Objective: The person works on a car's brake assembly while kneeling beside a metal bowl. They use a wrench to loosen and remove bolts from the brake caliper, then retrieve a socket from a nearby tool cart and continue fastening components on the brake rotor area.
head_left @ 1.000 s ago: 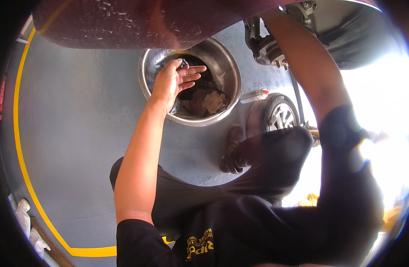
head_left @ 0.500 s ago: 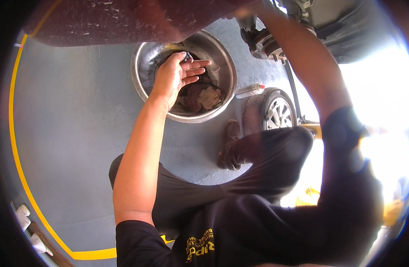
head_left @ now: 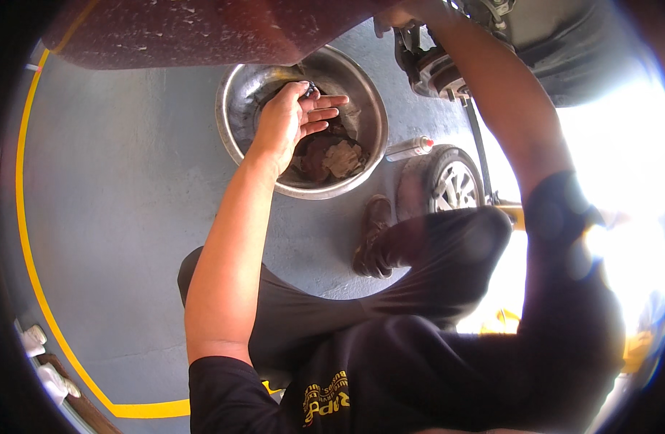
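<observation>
Spray can (head_left: 407, 150) right of basin (head_left: 319, 194)

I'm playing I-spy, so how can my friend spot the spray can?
Find the big round metal basin beneath the left hand. Just past its right rim, near the loose car wheel, is the spray can: slim, pale, with a red tip neither neighbour has.

A small black piece (head_left: 310, 90), its shape hard to make out, is held over a steel basin (head_left: 325, 193).
</observation>
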{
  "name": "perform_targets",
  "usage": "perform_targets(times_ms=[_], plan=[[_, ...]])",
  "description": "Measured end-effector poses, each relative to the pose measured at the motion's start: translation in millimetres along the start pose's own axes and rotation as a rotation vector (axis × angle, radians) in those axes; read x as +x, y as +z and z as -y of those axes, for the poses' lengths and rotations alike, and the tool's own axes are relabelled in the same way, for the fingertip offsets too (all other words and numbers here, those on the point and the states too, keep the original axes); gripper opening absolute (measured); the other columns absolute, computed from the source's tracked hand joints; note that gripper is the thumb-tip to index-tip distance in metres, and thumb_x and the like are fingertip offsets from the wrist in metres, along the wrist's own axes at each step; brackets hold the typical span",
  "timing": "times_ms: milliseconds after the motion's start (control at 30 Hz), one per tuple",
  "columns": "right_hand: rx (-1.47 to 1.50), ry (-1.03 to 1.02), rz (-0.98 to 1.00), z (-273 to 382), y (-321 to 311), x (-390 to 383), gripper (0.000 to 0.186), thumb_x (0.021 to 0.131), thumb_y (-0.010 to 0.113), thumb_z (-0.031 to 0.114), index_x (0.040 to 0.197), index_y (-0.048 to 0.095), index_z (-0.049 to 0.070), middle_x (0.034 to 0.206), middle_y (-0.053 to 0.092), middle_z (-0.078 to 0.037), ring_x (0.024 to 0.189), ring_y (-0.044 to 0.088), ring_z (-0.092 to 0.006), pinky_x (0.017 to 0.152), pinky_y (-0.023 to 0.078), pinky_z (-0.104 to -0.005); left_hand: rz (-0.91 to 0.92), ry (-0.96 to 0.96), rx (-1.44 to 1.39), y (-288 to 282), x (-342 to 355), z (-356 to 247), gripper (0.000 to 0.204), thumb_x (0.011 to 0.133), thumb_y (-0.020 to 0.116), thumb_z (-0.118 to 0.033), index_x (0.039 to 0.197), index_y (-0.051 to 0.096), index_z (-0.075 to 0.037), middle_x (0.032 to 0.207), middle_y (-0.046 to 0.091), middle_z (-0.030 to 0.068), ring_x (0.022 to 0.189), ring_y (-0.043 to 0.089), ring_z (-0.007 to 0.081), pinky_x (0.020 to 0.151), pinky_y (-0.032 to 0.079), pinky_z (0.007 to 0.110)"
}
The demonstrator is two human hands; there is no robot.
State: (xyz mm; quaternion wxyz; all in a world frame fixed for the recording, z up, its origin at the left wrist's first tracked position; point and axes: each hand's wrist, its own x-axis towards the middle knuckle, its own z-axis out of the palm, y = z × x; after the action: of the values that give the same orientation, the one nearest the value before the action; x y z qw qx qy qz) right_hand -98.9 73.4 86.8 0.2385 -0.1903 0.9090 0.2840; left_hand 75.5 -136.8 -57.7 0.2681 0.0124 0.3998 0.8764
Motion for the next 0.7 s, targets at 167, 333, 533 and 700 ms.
perform_targets(times_ms=[167,333,533,700], plan=[[-0.002,0.025,0.005,-4.2,3.3,-11.1,0.020,0.083,0.063,0.014,0.096,0.075,0.006,0.102,0.071,-0.014,0.093,0.068,-0.0285,0.079,0.054,-0.0416,0.026,-0.005,0.009,10.2,2.3,0.1,0.023,0.098,0.042,-0.036,0.088,0.050,-0.017,0.113,0.069,0.0171,0.099,0.066,0.0205,0.089,0.049,0.034],[0.000,0.019,0.016,0.9,7.4,-9.3,0.020,0.083,0.063,0.014,0.096,0.075,0.007,0.101,0.072,-0.014,0.092,0.069,-0.0282,0.079,0.054,-0.0416,0.009,0.005,0.020,12.5,-2.6,-0.7,0.022,0.098,0.041,-0.035,0.089,0.050,-0.016,0.113,0.069,0.0168,0.100,0.066,0.0205,0.089,0.048,0.034],[-0.005,0.012,0.017,3.6,7.9,-11.3,0.019,0.082,0.064,0.015,0.096,0.076,0.008,0.100,0.072,-0.013,0.091,0.069,-0.0278,0.079,0.054,-0.0415,0.005,0.017,0.006,24.3,-10.4,-5.0,0.022,0.097,0.044,-0.035,0.092,0.048,-0.014,0.113,0.069,0.0181,0.101,0.066,0.0217,0.088,0.048,0.034],[-0.010,0.024,0.023,5.8,9.9,-16.5,0.019,0.082,0.064,0.016,0.096,0.076,0.009,0.100,0.072,-0.013,0.091,0.069,-0.0275,0.078,0.054,-0.0414,0.049,0.036,-0.001,35.5,-15.7,-1.5,0.024,0.097,0.045,-0.035,0.099,0.049,-0.012,0.112,0.069,0.0187,0.101,0.065,0.0225,0.089,0.048,0.035]])
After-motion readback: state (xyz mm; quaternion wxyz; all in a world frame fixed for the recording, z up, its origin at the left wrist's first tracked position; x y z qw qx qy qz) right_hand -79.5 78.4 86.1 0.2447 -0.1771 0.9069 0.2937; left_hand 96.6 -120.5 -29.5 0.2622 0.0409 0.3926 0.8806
